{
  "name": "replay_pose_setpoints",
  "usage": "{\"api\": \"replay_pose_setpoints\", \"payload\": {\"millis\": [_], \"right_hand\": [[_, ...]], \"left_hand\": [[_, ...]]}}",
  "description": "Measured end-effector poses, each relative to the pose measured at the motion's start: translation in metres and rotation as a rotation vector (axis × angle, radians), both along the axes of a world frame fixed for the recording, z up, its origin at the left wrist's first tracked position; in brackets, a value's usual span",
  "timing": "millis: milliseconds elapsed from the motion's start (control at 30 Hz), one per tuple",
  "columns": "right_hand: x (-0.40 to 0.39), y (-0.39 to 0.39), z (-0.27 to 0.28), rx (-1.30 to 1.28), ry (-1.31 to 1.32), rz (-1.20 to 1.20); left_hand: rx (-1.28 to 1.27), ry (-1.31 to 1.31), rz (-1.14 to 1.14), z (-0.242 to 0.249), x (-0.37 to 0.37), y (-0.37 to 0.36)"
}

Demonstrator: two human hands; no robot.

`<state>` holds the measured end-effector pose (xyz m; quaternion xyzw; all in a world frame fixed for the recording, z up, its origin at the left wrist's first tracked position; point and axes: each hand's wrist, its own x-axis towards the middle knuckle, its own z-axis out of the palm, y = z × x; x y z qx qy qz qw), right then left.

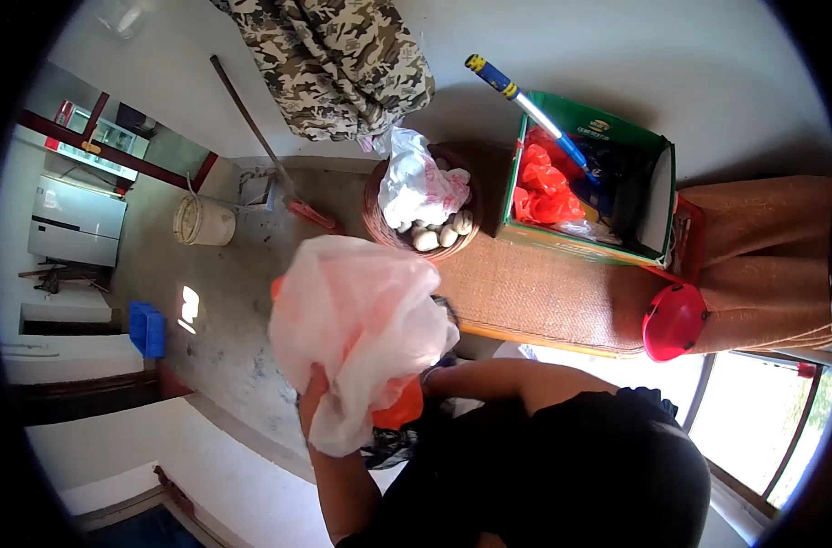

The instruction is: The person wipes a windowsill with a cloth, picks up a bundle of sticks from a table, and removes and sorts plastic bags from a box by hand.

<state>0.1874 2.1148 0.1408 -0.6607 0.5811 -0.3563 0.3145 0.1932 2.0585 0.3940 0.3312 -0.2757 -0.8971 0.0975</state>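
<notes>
A translucent whitish plastic bag (pixel 361 310) with pink and red showing through fills the space before me. My left hand (pixel 315 391) grips its lower left side, fingers pressed against the film. From the right my right forearm (pixel 498 379) reaches in to the bag's lower right edge, where the right hand is mostly hidden by the bags. Orange-red plastic (pixel 399 405) shows beside the white bag, and a black patterned bag (pixel 388 449) lies below it.
A wicker basket (pixel 375 205) holds round, pale brown items under a white bag (pixel 416 183). Beside it, a green box (pixel 562 245) holds red bags and a blue-and-silver pole. A red basin (pixel 674 321), a white bucket (pixel 204 222), a broom and a blue crate (pixel 147 330) stand around.
</notes>
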Motion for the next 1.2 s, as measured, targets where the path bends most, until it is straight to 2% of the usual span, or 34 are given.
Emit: {"api": "replay_pose_setpoints", "payload": {"millis": [33,100,133,167,200,233,267,300,333,367,433,500,533,567,633,667,700,800,833,900,933,967,1033,1067,1133,1167,1200], "right_hand": [[-0.009,0.006,-0.005,0.066,0.029,0.070],[-0.041,0.020,-0.010,0.176,0.030,0.257],[-0.067,0.025,-0.007,0.205,-0.020,0.355],[-0.090,0.028,-0.004,0.210,-0.063,0.427],[-0.126,0.043,0.034,0.289,-0.406,0.218],[-0.150,0.045,0.022,0.376,-0.701,-0.009],[-0.190,0.047,0.035,0.305,-0.767,-0.132],[-0.227,0.050,0.011,-0.097,-0.370,-0.299],[-0.252,0.052,-0.003,0.129,-0.806,-0.724],[-0.286,0.049,-0.050,0.114,-0.544,-0.995],[-0.310,0.048,-0.006,0.168,-0.570,-1.288],[-0.333,0.039,-0.047,0.007,-0.243,-1.370],[-0.339,0.032,-0.044,0.069,-0.451,-1.325],[-0.342,0.024,-0.042,0.066,-0.451,-1.319],[-0.346,0.011,-0.036,0.342,-0.285,-1.335],[-0.353,0.002,-0.050,0.420,-0.169,-1.326],[-0.356,-0.002,-0.054,0.419,-0.169,-1.321],[-0.343,-0.016,-0.020,0.712,-0.034,-1.242],[-0.346,-0.015,-0.037,0.716,-0.032,-1.238],[-0.351,-0.009,-0.081,0.542,-0.282,-1.257],[-0.339,-0.015,-0.061,0.607,0.002,-1.351],[-0.332,-0.011,-0.051,0.609,0.006,-1.348],[-0.323,-0.002,-0.034,0.345,-0.632,-1.322],[-0.311,-0.003,-0.024,0.063,-1.117,-1.264],[-0.299,0.011,-0.013,0.032,-1.306,-1.070],[-0.289,0.017,0.008,0.021,-1.372,-1.002],[-0.273,0.018,0.033,-0.143,-1.474,-0.836]], "left_hand": [[-0.001,0.002,0.003,-0.006,0.010,-0.009],[-0.763,0.016,-0.090,-0.027,0.035,-0.039],[-0.420,0.147,0.001,-0.031,0.036,-0.052],[-0.416,0.153,0.010,-0.040,0.043,-0.060],[-0.783,-0.001,-0.048,-0.050,0.056,-0.065],[-1.147,-0.163,-0.110,-0.057,0.062,-0.069],[-0.575,0.082,0.099,-0.030,0.040,-0.050],[-0.572,0.088,0.099,-0.035,0.044,-0.051],[-0.621,0.034,0.052,-0.044,0.053,-0.053],[-0.670,-0.019,0.005,-0.049,0.056,-0.056],[-0.652,-0.016,0.036,-0.049,0.053,-0.053],[-0.528,-0.130,0.075,-0.055,0.063,-0.058],[-0.518,-0.171,0.073,-0.061,0.067,-0.063],[-0.521,-0.171,0.079,-0.065,0.069,-0.067],[-0.286,-0.072,0.105,-0.069,0.070,-0.071],[-0.317,-0.128,0.100,-0.068,0.068,-0.070],[-0.319,-0.130,0.105,-0.071,0.069,-0.074],[-0.306,-0.181,0.145,-0.076,0.073,-0.080],[-0.302,-0.184,0.148,-0.077,0.073,-0.082],[-0.292,-0.158,0.123,-0.078,0.075,-0.084],[-0.288,-0.160,0.127,-0.077,0.076,-0.085],[-0.302,-0.158,0.138,-0.075,0.077,-0.085],[-0.314,-0.148,0.157,-0.072,0.075,-0.086],[-0.320,-0.109,0.196,-0.074,0.073,-0.086],[-0.326,-0.070,0.240,-0.080,0.075,-0.088],[-0.234,-0.046,0.265,-0.085,0.077,-0.091],[-0.143,-0.019,0.289,-0.085,0.077,-0.091]]}}
